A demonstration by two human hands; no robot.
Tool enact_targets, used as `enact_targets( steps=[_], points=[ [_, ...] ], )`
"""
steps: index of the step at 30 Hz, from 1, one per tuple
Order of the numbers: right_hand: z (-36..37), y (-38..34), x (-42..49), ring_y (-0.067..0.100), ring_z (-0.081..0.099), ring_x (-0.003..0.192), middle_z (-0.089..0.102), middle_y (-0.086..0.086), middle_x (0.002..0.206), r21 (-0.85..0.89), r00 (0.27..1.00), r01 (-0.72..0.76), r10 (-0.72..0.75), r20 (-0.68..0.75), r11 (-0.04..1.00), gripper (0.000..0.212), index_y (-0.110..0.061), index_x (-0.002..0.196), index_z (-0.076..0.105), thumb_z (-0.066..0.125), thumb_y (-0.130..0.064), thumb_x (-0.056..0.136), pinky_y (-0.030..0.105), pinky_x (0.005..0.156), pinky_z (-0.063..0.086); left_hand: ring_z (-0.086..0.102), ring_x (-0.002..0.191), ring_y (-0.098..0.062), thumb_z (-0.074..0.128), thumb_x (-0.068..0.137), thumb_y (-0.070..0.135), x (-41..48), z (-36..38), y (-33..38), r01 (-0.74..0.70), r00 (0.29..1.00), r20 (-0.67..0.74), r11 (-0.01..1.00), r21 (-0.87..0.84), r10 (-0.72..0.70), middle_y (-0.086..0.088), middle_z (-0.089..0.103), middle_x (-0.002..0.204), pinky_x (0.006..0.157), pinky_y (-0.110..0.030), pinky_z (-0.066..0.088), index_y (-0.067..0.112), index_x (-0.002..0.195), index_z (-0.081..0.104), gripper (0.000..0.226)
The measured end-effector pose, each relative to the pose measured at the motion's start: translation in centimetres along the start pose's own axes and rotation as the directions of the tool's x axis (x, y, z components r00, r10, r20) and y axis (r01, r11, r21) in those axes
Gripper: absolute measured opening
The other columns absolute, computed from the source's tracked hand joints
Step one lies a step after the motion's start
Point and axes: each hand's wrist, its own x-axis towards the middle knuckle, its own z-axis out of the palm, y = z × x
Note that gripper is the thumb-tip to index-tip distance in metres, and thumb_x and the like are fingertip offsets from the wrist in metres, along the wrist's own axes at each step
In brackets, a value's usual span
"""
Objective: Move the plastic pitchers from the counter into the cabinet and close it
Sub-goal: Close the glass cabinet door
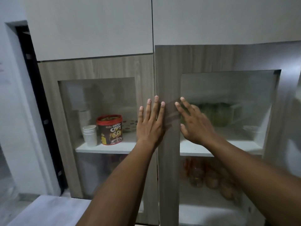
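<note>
The cabinet has two wood-framed glass doors. My left hand [150, 123] lies flat with fingers spread on the inner edge of the left door [97, 69]. My right hand [195, 124] is open and blurred, resting against the right door [169, 70], which stands slightly proud of the left one. Behind the right door's glass sits a greenish plastic pitcher [216, 115] on the middle shelf, blurred; I cannot tell if more than one is there.
On the left side of the white shelf [104, 147] stand a red-lidded Choco Chips tub [110, 129], a stack of white cups [90, 134] and a spotted plate. Orange-brown packages [210, 175] fill the lower right shelf. A pale counter [53, 209] is at bottom left.
</note>
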Motion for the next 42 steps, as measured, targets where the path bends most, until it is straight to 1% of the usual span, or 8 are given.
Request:
enact_targets(
  steps=[7, 15, 21, 26, 30, 36, 40, 42],
  points=[
    [3.8, 0.8, 3.6, 0.025, 0.011, 0.150, -0.010, -0.004, 0.168, -0.021, 0.999, 0.005, -0.004, 0.039, 1.000, 0.088, -0.026, 0.159, 0.001, 0.053, -0.038, 0.089, 0.040, 0.106, 0.043, -0.023, 0.153, -0.031, 0.044, 0.098, 0.049, 3.0, 4.7, -1.3, 0.013, 0.999, 0.043, 0.997, 0.070, -0.016, -0.008, -0.030, 0.165, 0.123, -0.052, -0.011, 0.017, 0.158, -0.019, 0.092],
    [7.4, 2.3, 8.0, 0.026, 0.009, 0.151, -0.008, -0.004, 0.168, -0.031, 0.997, -0.028, 0.030, 0.072, 0.999, 0.087, -0.028, 0.159, 0.004, 0.053, -0.037, 0.088, 0.039, 0.105, 0.045, -0.030, 0.150, -0.029, 0.052, 0.093, 0.055, 7.6, 8.5, -1.9, -0.002, 0.986, 0.168, 0.993, 0.114, -0.017, -0.010, -0.032, 0.163, 0.124, -0.050, -0.011, 0.013, 0.157, -0.021, 0.106],
    [8.5, 2.7, 8.6, 0.028, 0.004, 0.152, -0.018, -0.002, 0.166, -0.094, 0.992, -0.036, 0.046, 0.117, 0.995, 0.093, -0.028, 0.158, -0.007, 0.054, -0.037, 0.089, 0.041, 0.109, 0.038, -0.035, 0.147, -0.029, 0.061, 0.086, 0.059, 8.3, 10.2, -1.6, 0.016, 0.976, 0.219, 1.000, 0.018, -0.020, -0.011, -0.038, 0.160, 0.125, -0.049, -0.007, 0.011, 0.154, -0.026, 0.121],
    [7.2, 2.0, 8.5, 0.028, 0.001, 0.153, -0.023, -0.005, 0.165, -0.025, 0.976, -0.072, 0.076, 0.206, 0.997, 0.095, -0.029, 0.158, -0.003, 0.059, -0.029, 0.086, 0.045, 0.112, 0.038, -0.024, 0.152, -0.030, 0.067, 0.084, 0.057, 8.7, 8.3, -2.1, -0.016, 0.948, 0.317, 0.998, -0.055, 0.033, -0.010, -0.031, 0.164, 0.125, -0.047, 0.000, 0.014, 0.158, -0.018, 0.120],
    [5.3, 1.4, 7.9, 0.027, 0.016, 0.151, -0.009, -0.003, 0.168, 0.043, 0.937, -0.123, 0.101, 0.335, 0.991, 0.087, -0.025, 0.158, 0.014, 0.060, -0.037, 0.086, 0.048, 0.115, 0.033, -0.008, 0.156, -0.031, 0.069, 0.087, 0.047, 7.1, 5.9, -2.3, -0.014, 0.919, 0.387, 0.989, -0.147, 0.070, -0.011, -0.021, 0.167, 0.126, -0.046, 0.007, 0.020, 0.159, -0.015, 0.114],
    [3.1, 0.9, 4.9, 0.028, 0.015, 0.152, 0.004, -0.001, 0.168, 0.135, 0.894, -0.220, 0.144, 0.424, 0.966, 0.086, -0.029, 0.158, 0.016, 0.063, -0.031, 0.086, 0.053, 0.117, 0.028, -0.005, 0.155, -0.034, 0.070, 0.087, 0.043, 4.0, 3.3, -2.1, -0.046, 0.910, 0.404, 0.992, -0.119, 0.091, -0.013, -0.018, 0.167, 0.126, -0.051, 0.010, 0.022, 0.159, -0.015, 0.113],
    [0.1, 0.4, 3.4, 0.029, 0.022, 0.150, 0.015, 0.002, 0.166, 0.214, 0.891, -0.227, 0.114, 0.438, 0.950, 0.084, -0.027, 0.158, 0.018, 0.064, -0.028, 0.087, 0.052, 0.117, 0.030, 0.003, 0.155, -0.035, 0.068, 0.089, 0.040, 2.8, -0.3, -1.7, -0.013, 0.870, 0.487, 0.990, -0.143, 0.081, -0.012, -0.009, 0.169, 0.125, -0.052, 0.012, 0.023, 0.160, -0.006, 0.104],
    [-2.2, 0.1, 3.4, 0.028, 0.026, 0.148, 0.020, 0.003, 0.165, 0.241, 0.897, -0.221, 0.100, 0.431, 0.945, 0.083, -0.025, 0.157, 0.021, 0.065, -0.027, 0.087, 0.049, 0.116, 0.033, 0.008, 0.155, -0.034, 0.067, 0.090, 0.039, 2.6, -3.2, -0.9, 0.009, 0.873, 0.482, 0.985, -0.172, 0.076, -0.010, -0.006, 0.169, 0.123, -0.052, 0.017, 0.023, 0.161, -0.001, 0.099]
  ],
)
